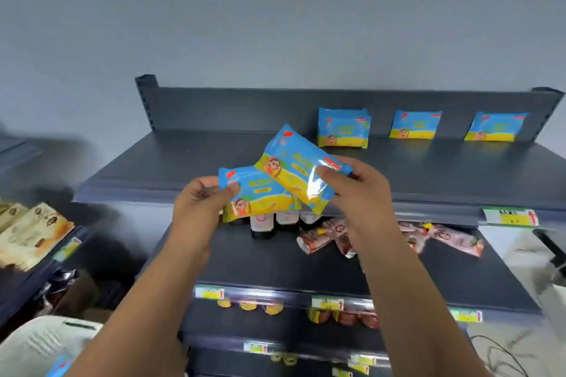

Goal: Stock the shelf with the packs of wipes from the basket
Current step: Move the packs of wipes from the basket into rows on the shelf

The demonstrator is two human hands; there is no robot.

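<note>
I hold two blue-and-yellow packs of wipes in front of the top shelf [214, 162]. My left hand [199, 208] pinches the lower pack [263, 196] at its left end. My right hand [358, 190] grips the upper pack [294, 168], which tilts up to the left and overlaps the lower one. Three more packs stand upright against the shelf's back panel at the right: one [343, 128], a second [415, 125] and a third [496, 127]. The white basket [36, 346] shows at the bottom left corner, with a bit of blue packaging in it.
The left half of the top shelf is bare. The shelf below holds dark bottles [263, 225] and pink pouches [444, 237]. Lower shelves carry small jars behind price tags [510, 217]. A neighbouring rack at the left holds tan packets [27, 232]. Cables lie on the floor at right.
</note>
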